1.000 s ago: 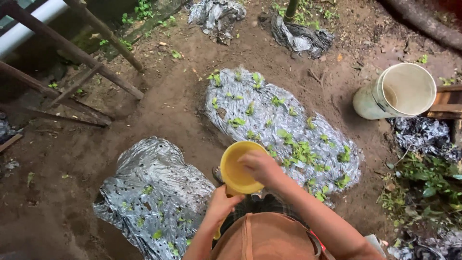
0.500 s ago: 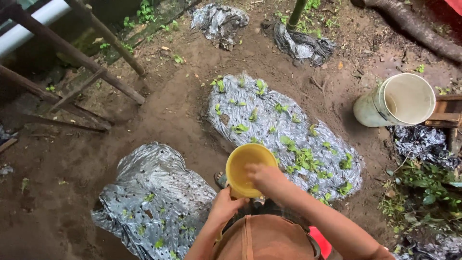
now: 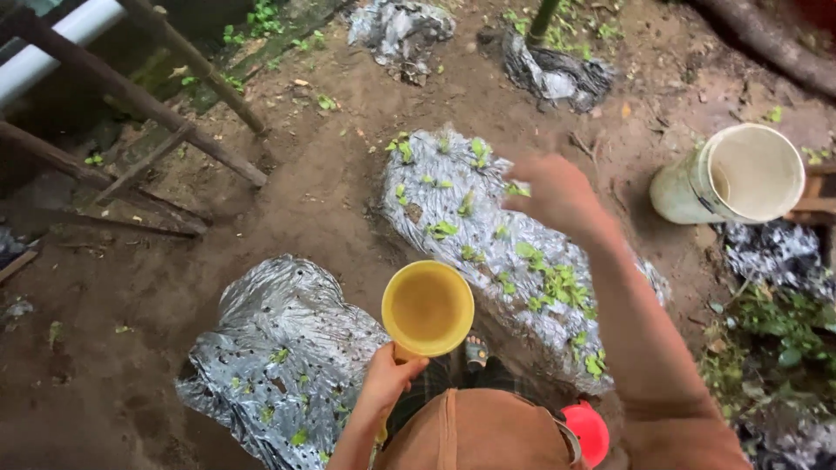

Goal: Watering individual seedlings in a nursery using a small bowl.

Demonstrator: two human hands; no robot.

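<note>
Gripping the handle of a yellow scoop [image 3: 428,308], the left hand [image 3: 386,381] has its fingers wrapped firmly around the stem just under the bowl, which opens upward directly beyond the knuckles. The bowl looks filled with yellowish liquid or simply bare plastic; the view is too soft to say which. The right hand [image 3: 556,193] hovers blurred, well apart from the scoop, over the far silver-sheeted mound [image 3: 488,226]. Its fingers seem loosely bunched, yet the blur hides whether they pinch anything, so I cannot tell. Beneath those fingertips, small green seedlings [image 3: 552,280] poke through holes in the sheet. To the left of the gripping fingers lies a second silver-sheeted mound [image 3: 279,348] with fewer sprouts. Far off to the right of the raised hand, a white bucket [image 3: 736,178] lies tipped on its side on the brown soil [image 3: 322,209]. Beyond both hands, crumpled foil scraps [image 3: 396,26] sit near the top edge, and dark wooden poles [image 3: 139,96] cross the upper left corner. A red object [image 3: 585,428] peeks out below the right forearm.
</note>
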